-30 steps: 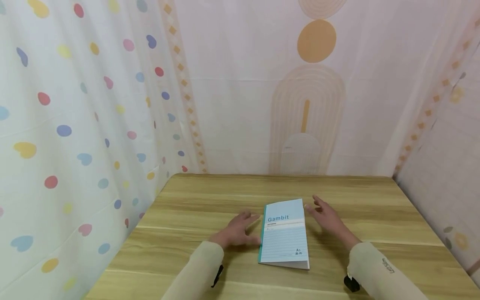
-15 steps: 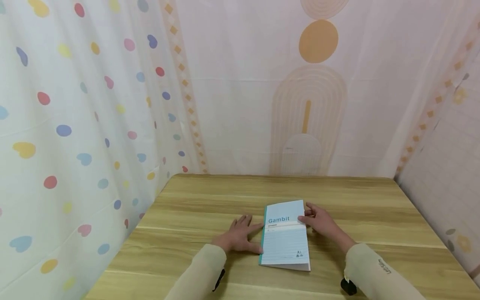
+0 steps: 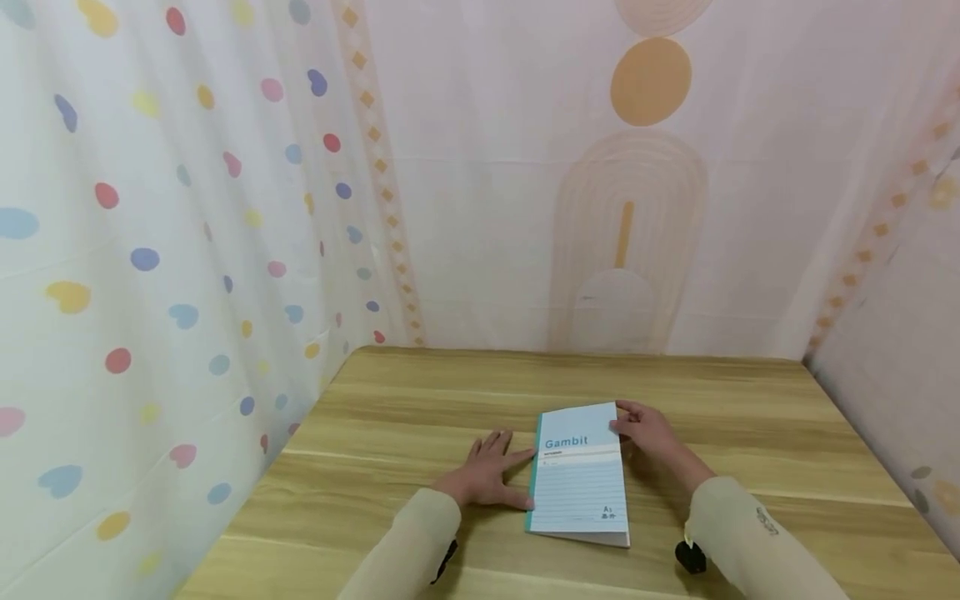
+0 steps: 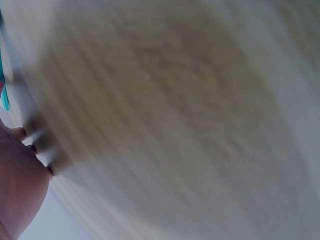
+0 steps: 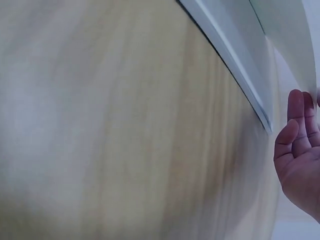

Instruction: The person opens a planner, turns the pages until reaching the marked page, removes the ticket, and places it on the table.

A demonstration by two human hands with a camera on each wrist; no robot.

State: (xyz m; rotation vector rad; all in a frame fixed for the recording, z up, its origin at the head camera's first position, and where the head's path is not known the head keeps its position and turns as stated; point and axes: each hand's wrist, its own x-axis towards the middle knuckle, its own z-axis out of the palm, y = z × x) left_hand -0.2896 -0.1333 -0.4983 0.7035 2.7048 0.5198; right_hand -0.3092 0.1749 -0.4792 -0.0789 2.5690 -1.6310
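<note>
A light blue notebook (image 3: 577, 487) marked "Gambit", with a teal spine, lies on the wooden table. My left hand (image 3: 487, 477) rests beside it with fingers spread, thumb and index fingertips at the spine. In the left wrist view, part of the left hand (image 4: 22, 185) shows at the left edge near a strip of teal spine (image 4: 5, 97). My right hand (image 3: 651, 432) pinches the cover's upper right edge, thumb on top. The right wrist view shows the cover (image 5: 292, 42) raised from the page block (image 5: 230, 55), with fingers of the right hand (image 5: 302, 155) under its edge.
The wood-grain table (image 3: 360, 467) extends around the notebook on all sides. A dotted curtain (image 3: 180, 250) hangs at the left, and a patterned curtain (image 3: 487, 250) stands behind the table's far edge. Another curtain (image 3: 892, 350) borders the right side.
My right hand has moved in from beside the notebook and now pinches its cover edge. The left hand has come up to the spine. The head view has shifted slightly.
</note>
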